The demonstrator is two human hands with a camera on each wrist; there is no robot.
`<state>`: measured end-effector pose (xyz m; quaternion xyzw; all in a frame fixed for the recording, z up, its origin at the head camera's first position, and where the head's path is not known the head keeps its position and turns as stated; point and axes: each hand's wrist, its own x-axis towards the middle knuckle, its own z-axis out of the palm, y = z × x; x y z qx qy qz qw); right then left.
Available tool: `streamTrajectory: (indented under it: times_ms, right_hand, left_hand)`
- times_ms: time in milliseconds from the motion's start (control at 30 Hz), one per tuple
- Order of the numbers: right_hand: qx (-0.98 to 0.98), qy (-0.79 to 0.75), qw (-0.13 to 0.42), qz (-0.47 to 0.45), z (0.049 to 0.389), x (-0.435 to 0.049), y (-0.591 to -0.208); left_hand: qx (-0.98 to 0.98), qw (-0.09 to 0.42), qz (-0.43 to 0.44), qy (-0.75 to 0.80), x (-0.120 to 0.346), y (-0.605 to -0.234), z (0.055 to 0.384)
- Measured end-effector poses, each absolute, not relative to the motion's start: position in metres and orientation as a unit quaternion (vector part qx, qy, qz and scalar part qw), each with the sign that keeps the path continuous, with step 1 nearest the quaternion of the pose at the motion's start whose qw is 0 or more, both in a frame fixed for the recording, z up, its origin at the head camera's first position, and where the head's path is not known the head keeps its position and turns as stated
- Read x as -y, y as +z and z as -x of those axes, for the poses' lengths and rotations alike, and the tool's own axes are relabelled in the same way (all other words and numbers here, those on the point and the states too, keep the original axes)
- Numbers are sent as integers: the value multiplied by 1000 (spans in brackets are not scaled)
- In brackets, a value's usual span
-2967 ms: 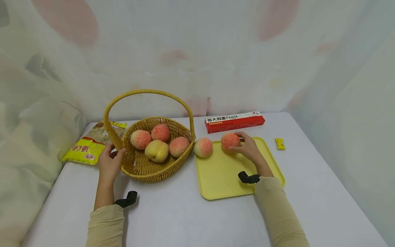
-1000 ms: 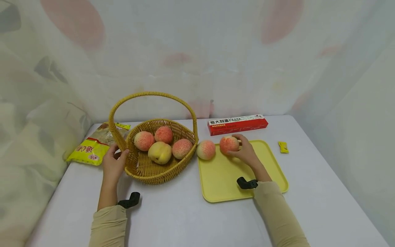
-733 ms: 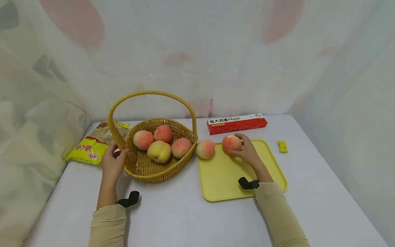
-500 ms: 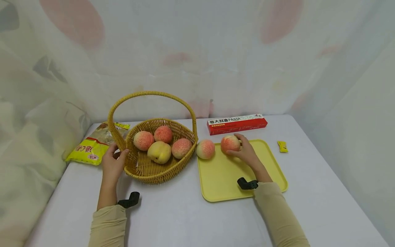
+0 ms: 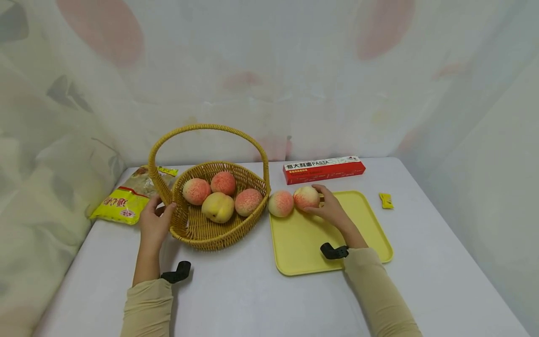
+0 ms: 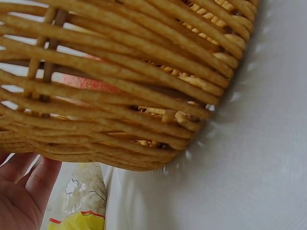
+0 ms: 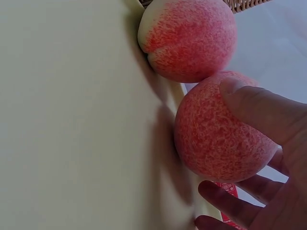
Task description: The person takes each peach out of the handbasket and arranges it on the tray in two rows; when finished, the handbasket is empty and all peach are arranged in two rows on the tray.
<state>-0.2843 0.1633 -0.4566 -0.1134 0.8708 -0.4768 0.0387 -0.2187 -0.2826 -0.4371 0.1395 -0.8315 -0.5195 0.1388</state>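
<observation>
My left hand [image 5: 154, 224] grips the left end of a woven wicker basket [image 5: 219, 242] at the foot of its tall handle, thumb on the near side. In the left wrist view, fingers [image 6: 45, 179] touch the basket's rim from below. Several peaches lie in the basket, one of them a yellow peach [image 5: 217, 207]. My right hand [image 5: 330, 208] holds a red-and-cream peach [image 5: 306, 198] over the far left part of a yellow tray [image 5: 294, 248]. Its thumb lies on the peach in the right wrist view. Right beside it, another peach [image 5: 280, 204] sits at the tray's left corner, against the basket's side.
Behind the tray lies a red and white pasta box [image 5: 324, 171]. A yellow plastic food bag [image 5: 122, 201] is at the back left, partly behind the basket. To the tray's right is a small yellow wrapped packet [image 5: 385, 201]. Cloth walls stand at the back and both sides.
My right hand has moved left with its peach, up to the peach at the tray's corner. The held peach has turned, showing more of its cream side. My left hand keeps its grip.
</observation>
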Motion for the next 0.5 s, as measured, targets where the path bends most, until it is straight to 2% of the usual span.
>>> streamTrajectory:
  times_ms: [267, 500]
  right_hand:
    - [-870, -480, 38, 106, 282, -158, -458]
    - [-873, -479, -5, 93, 280, -165, -460]
  left_hand:
    - [831, 142, -137, -520, 281, -436, 218]
    - [833, 144, -138, -517, 281, -436, 218]
